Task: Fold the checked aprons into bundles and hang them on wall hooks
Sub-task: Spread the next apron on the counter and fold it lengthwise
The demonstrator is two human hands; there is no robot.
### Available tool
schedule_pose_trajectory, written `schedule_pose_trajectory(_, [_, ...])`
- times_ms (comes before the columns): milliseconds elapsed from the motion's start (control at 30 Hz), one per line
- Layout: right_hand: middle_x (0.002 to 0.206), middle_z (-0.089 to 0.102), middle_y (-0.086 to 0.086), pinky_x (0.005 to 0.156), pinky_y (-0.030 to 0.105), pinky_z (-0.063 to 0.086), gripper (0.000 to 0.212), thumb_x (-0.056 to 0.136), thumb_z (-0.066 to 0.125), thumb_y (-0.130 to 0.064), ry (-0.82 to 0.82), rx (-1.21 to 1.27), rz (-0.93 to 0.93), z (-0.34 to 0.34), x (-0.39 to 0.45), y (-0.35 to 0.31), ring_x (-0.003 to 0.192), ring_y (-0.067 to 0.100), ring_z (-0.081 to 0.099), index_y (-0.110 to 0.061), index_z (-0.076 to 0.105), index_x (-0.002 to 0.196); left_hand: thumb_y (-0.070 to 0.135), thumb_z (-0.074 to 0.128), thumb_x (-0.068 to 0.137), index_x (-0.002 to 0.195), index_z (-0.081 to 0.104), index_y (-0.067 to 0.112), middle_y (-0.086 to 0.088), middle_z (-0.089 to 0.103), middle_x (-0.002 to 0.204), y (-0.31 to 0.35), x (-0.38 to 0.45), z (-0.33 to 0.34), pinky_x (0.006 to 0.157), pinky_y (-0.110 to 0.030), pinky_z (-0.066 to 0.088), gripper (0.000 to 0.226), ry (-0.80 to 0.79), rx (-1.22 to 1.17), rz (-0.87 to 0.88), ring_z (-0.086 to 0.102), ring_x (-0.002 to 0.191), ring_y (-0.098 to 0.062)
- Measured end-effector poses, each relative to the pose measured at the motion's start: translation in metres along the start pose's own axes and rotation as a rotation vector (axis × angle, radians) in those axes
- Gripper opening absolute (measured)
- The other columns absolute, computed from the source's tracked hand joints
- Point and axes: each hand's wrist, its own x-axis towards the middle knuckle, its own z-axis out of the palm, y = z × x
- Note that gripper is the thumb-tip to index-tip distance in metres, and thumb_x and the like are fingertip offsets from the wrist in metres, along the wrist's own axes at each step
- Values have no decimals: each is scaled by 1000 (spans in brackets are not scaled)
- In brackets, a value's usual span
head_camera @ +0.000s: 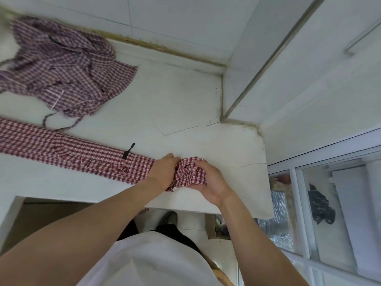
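Head view is showing a red checked apron [78,153] lying as a long folded strip across the white surface [185,104], its left end cut off by the frame edge. At its right end the left hand [164,171] and right hand [209,180] are both gripping a bunched roll of the cloth, fingers curled into it and partly hidden by the folds. A small black tag [127,151] is lying on the strip. Farther back, a second, purplish checked apron [61,67] is lying crumpled and blurred near the wall [175,19].
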Motion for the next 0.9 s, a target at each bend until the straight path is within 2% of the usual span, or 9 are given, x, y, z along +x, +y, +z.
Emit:
schedule_pose_trajectory(200, [116, 71, 16, 94, 52, 55, 32, 97, 59, -22, 2, -98, -22, 28, 0, 2, 111, 31, 67, -2, 64, 122, -2, 48, 95, 122, 63, 17, 1, 66, 114, -32, -7, -41, 93, -26, 47, 37, -386, -473, -198, 61, 108, -18])
schedule_pose_trajectory(300, [113, 72, 15, 92, 50, 56, 30, 96, 62, -23, 23, -227, -48, 43, 0, 6, 107, 28, 69, -5, 66, 119, -19, 32, 88, 121, 63, 1, -15, 66, 121, -38, -12, -53, 101, -37, 51, 49, -487, -919, -400, 61, 114, -28])
schedule_pose_trajectory(333, [112, 73, 14, 91, 50, 57, 29, 95, 63, -23, 28, -247, -56, 48, 0, 9, 105, 28, 69, -5, 67, 118, -16, 34, 89, 117, 65, 0, -16, 67, 119, -38, -14, -54, 99, -37, 52, 45, -449, -906, -387, 62, 112, -27])
schedule_pose_trajectory(433, [111, 73, 14, 89, 50, 57, 28, 95, 63, -24, 44, -299, -74, 61, 0, 13, 104, 28, 69, -7, 68, 117, 6, 52, 93, 111, 70, 10, -6, 69, 110, -36, -16, -57, 90, -29, 48, 25, -227, -386, -181, 63, 103, -22])
schedule_pose_trajectory(533, [108, 74, 11, 88, 46, 59, 27, 95, 63, -25, 47, -347, -84, 72, 1, 17, 101, 26, 71, -8, 68, 116, 6, 54, 91, 107, 70, 9, -10, 67, 110, -41, -19, -60, 83, -27, 46, 22, -69, -133, -120, 63, 103, -26])
schedule_pose_trajectory(633, [106, 75, 8, 83, 38, 60, 25, 96, 62, -27, 55, -386, -83, 81, 2, 19, 99, 22, 71, -11, 68, 115, 12, 48, 99, 99, 70, 2, -14, 71, 108, -51, -20, -66, 86, -35, 56, 24, -148, -384, -324, 68, 95, -29])
schedule_pose_trajectory(733, [104, 75, 8, 78, 37, 61, 24, 96, 62, -27, 57, -421, -82, 90, 4, 22, 95, 22, 72, -11, 69, 113, 32, 44, 102, 95, 66, 7, -19, 69, 106, -54, -28, -82, 85, -47, 58, 33, -41, -832, -553, 67, 96, -33])
schedule_pose_trajectory(833, [101, 76, 4, 75, 34, 60, 23, 98, 57, -33, 48, -508, -105, 100, 4, 23, 92, 18, 72, -15, 70, 106, 66, 44, 94, 110, 63, 12, -9, 68, 109, -52, -38, -100, 81, -41, 59, 60, -242, -919, -544, 66, 101, -27])
schedule_pose_trajectory(900, [100, 73, -3, 87, 36, 57, 34, 102, 44, -50, 6, -544, -90, 107, 2, 25, 96, 15, 69, -24, 65, 106, 80, 53, 79, 113, 64, 15, -2, 69, 111, -53, -44, -106, 83, -36, 59, 74, -348, -874, -461, 66, 104, -20])
